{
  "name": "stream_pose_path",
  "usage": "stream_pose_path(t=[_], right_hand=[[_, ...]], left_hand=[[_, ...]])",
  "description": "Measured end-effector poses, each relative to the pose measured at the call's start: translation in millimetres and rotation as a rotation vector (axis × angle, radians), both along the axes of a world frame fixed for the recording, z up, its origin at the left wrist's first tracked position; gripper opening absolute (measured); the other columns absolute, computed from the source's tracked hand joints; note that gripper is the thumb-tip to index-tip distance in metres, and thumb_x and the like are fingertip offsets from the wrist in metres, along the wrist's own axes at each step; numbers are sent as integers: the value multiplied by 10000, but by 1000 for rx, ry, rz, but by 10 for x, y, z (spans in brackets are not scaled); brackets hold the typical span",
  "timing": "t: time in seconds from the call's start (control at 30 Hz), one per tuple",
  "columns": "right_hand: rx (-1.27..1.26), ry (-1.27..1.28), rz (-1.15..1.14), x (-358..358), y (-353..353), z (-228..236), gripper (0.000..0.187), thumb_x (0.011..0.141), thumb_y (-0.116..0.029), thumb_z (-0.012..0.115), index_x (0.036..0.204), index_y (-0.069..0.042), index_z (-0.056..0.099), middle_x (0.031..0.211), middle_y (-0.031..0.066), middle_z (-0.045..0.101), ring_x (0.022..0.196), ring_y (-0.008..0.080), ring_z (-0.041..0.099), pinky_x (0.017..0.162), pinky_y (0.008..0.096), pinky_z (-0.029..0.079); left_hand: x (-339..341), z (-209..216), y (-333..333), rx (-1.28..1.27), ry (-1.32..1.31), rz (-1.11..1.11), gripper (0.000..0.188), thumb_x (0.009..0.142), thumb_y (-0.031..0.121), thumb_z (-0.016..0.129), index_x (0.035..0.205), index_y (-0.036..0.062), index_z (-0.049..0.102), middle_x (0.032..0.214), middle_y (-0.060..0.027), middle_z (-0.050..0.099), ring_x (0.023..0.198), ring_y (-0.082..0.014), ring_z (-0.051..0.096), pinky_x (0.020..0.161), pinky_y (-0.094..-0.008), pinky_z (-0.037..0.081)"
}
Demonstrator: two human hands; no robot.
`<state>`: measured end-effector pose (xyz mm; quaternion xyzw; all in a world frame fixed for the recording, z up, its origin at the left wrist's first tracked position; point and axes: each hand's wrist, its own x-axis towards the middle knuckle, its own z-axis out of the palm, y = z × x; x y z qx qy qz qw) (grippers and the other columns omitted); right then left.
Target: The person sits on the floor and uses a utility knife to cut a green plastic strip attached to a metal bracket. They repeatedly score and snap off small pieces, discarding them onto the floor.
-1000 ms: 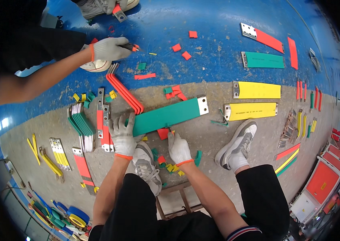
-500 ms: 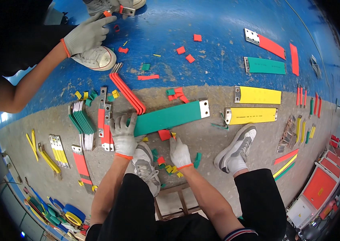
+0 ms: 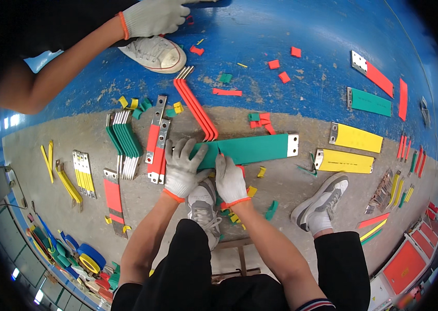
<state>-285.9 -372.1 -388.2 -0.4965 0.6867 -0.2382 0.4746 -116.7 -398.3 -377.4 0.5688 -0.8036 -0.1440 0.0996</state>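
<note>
crosswise green bar (image 3: 257,149) points rightward, left hand (image 3: 182,169) splayed, grip unclear in right hand (image 3: 230,181)

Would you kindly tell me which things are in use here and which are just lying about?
In use: green bar, under the left hand; small pointed tool, in the right hand.
Lying about: yellow bars, red bent bars, green bent bars.

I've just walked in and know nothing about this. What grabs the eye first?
First, the long green bar in the middle, with the person's gloved left hand at its left end and right hand at its near edge. Then two yellow bars beyond its right end, and the blue floor across the top.
</note>
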Motion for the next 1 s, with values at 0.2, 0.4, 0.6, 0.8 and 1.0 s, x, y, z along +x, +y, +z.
stream_pose_path(t=[0.2, 0.4, 0.6, 0.8, 1.0], right_hand=[[124, 24, -18, 50, -31, 14, 421, 1109, -372, 495, 1058, 35, 591, 825, 369, 641, 851, 559, 646, 661, 614, 493], [146, 36, -24, 116, -10, 2, 446, 1108, -395, 492, 1077, 38, 596, 845, 382, 641, 870, 570, 639, 689, 628, 488], [200, 59, -28, 132, -35, 37, 485, 1114, -420, 463, 1078, 45, 596, 850, 383, 647, 862, 578, 634, 696, 636, 492], [177, 41, -21, 128, -54, 56, 470, 1117, -405, 460, 1056, 42, 591, 830, 371, 649, 835, 568, 640, 672, 633, 494], [178, 37, 2, 151, -101, 135, 471, 1129, -391, 440, 1064, 47, 600, 839, 360, 646, 841, 556, 640, 677, 590, 488]], left_hand=[[-5, 97, -116, 80, -47, -90, 820, 676, 409, 886, 1437, 248, 627, 1434, -126, 535, 1331, -371, 489, 1173, -640, 318], [38, 53, -137, 66, 0, -110, 835, 660, 391, 895, 1435, 232, 629, 1424, -121, 538, 1315, -361, 508, 1166, -588, 373], [24, 43, -146, 79, 2, -98, 838, 642, 368, 900, 1425, 230, 637, 1415, -110, 545, 1312, -356, 514, 1156, -579, 387], [42, 34, -136, 44, 23, -92, 831, 628, 367, 906, 1404, 217, 648, 1422, -98, 550, 1307, -352, 525, 1140, -567, 400], [42, 30, -127, 69, 28, -77, 824, 632, 367, 913, 1396, 211, 646, 1421, -94, 558, 1318, -351, 523, 1140, -564, 399]])
